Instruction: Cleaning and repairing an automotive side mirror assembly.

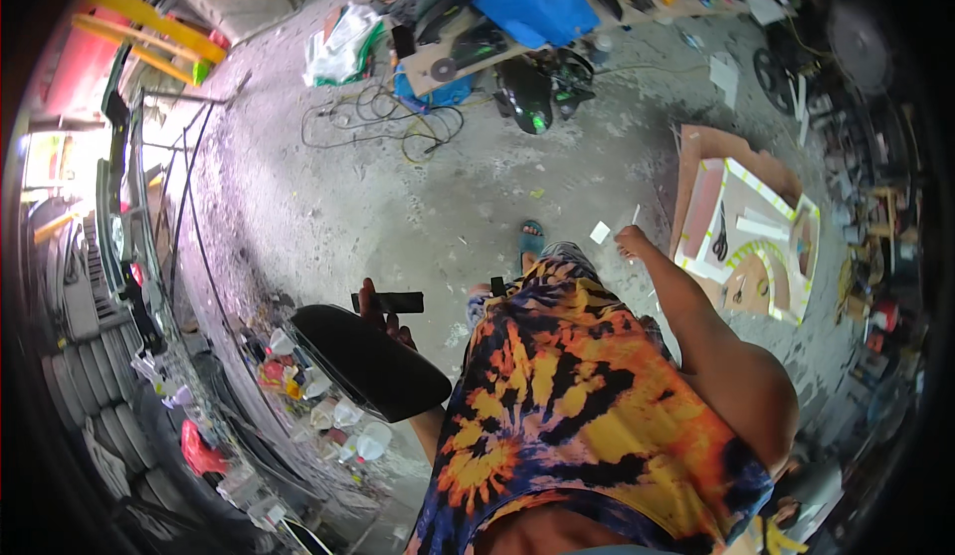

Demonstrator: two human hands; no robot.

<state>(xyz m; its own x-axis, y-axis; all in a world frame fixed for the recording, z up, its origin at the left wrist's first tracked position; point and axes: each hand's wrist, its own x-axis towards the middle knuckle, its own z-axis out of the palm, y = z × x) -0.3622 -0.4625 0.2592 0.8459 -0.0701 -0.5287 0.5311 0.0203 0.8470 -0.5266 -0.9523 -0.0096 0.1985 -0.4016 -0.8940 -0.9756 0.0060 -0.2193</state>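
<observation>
My left hand [373,306] grips a black, rounded housing [363,366] like a vehicle mirror cover, with a flat black piece [402,302] sticking out sideways by the fingers; the housing hides much of the hand. My right hand [630,242] is out at my right side with fingers curled round a thin white stick [637,214]. Just left of it, a small white square [600,232] shows against the floor. Beyond it, cardboard [701,142] on the floor carries a tape-edged curved panel [806,257], with scissors [720,245] on it.
Ahead are a cluttered board [428,78] with a blue sheet [534,6], dark glossy parts [524,92], cables [378,122] and a bag [341,46]. A long dark bumper-like part on a stand [116,197], stacked tyres [80,386] and litter line my left; clutter [880,316] lines my right.
</observation>
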